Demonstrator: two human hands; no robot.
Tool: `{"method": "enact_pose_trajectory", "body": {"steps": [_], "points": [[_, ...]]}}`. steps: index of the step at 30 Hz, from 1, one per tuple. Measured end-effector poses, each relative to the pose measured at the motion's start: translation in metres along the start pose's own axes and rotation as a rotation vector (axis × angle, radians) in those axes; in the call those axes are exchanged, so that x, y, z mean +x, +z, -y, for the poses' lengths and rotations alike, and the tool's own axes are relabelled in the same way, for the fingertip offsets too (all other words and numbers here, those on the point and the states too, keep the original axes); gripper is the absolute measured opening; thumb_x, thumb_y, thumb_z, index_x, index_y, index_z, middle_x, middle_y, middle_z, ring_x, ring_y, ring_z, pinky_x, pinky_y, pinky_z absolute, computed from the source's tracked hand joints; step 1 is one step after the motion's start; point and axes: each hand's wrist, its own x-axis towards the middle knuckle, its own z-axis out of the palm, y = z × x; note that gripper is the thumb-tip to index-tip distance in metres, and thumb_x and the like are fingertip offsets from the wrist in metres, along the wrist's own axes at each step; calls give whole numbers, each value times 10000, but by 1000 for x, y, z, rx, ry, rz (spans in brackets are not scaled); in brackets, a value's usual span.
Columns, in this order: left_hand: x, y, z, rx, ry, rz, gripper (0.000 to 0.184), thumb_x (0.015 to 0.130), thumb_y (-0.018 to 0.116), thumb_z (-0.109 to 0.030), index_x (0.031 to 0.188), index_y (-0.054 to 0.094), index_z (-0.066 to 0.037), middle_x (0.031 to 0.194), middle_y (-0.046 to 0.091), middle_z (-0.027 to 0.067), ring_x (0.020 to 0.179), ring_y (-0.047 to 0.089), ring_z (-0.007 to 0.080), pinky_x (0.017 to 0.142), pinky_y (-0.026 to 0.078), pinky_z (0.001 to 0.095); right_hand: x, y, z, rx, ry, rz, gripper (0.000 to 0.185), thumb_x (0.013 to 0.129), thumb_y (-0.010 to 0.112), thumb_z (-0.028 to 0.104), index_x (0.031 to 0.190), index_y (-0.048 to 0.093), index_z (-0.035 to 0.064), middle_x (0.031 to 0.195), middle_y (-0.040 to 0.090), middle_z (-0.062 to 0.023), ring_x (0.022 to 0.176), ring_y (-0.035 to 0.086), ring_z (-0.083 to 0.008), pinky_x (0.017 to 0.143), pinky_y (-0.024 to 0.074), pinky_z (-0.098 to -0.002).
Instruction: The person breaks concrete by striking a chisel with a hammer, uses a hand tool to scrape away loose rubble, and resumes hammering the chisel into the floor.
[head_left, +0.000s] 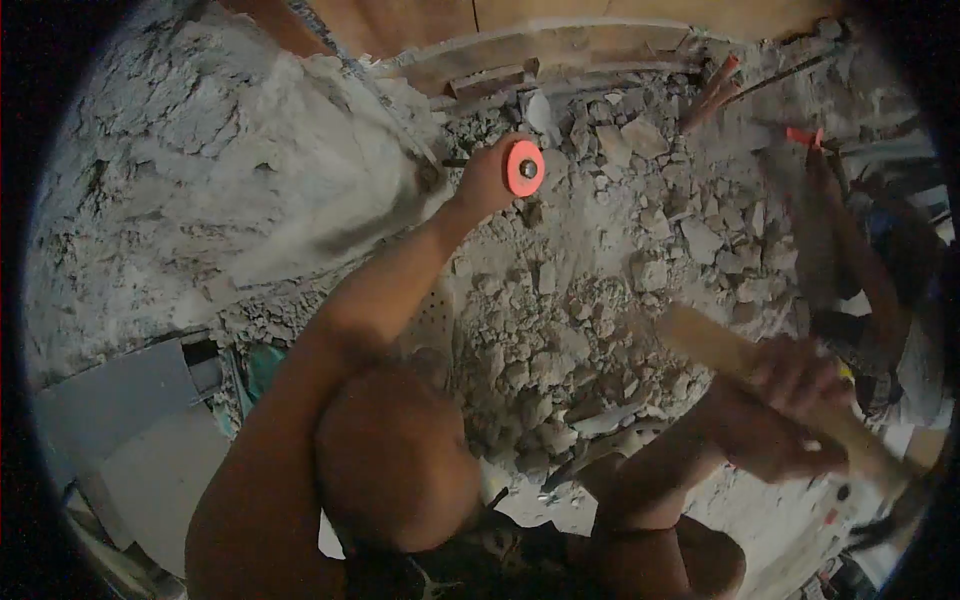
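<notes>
At the upper middle, my left hand (pixel 485 178) is wrapped round a chisel with a round orange-red hand guard (pixel 525 168). A metal end shows in the middle of the guard, and a short piece of shaft pokes out left of my fist toward the rough wall. On the right, my right hand (pixel 800 380) grips a pale wooden handle (pixel 710 340), blurred by motion. The handle slants from the middle right down toward the lower right edge. Whatever is at its lower end is dark and unclear.
Broken rubble (pixel 560 350) covers the floor between my arms. A rough grey wall (pixel 180 170) rises at the left. At the far right a co-worker's arm (pixel 865 260) reaches toward another red-topped tool (pixel 803 136). A grey panel (pixel 120 400) lies lower left.
</notes>
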Motion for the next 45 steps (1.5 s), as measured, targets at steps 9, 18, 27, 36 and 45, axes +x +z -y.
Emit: {"method": "enact_pose_trajectory", "body": {"steps": [9,18,27,36,45], "points": [[-6,11,17,107,-71,-2,696,667,811,-179,1276,480,-118,1132,630,128,1041,615,296,850,501,390,-154,-64,-178,-585,938,-160,453,993,360,478,813,473,78,568,461,17,440,412,-78,392,342,-246],[-5,5,9,-30,0,50,567,713,755,-112,1227,515,-108,1128,630,126,1033,611,317,849,492,387,-5,-17,-9,23,59,-28,596,864,436,699,1026,521,131,830,549,-46,629,483,-181,572,444,-341],[0,6,17,65,-28,-13,616,696,778,-122,1251,510,-133,1111,644,104,969,640,281,807,508,375,-166,-58,-180,-412,1028,-272,471,1006,343,457,708,448,108,516,365,50,401,340,-79,372,296,-255],[-57,-4,8,140,70,194,595,739,742,-127,1282,500,-86,1115,627,109,1002,616,270,840,493,382,-23,-26,-33,-113,143,-362,613,840,480,700,1017,500,114,729,501,-35,555,463,-165,508,405,-316],[-37,-9,16,-210,-112,210,339,692,730,-114,1017,637,-84,968,645,88,936,609,258,837,484,389,-49,-11,-20,12,80,-270,647,840,419,738,983,486,111,662,440,-39,535,437,-174,515,452,-361]]}}
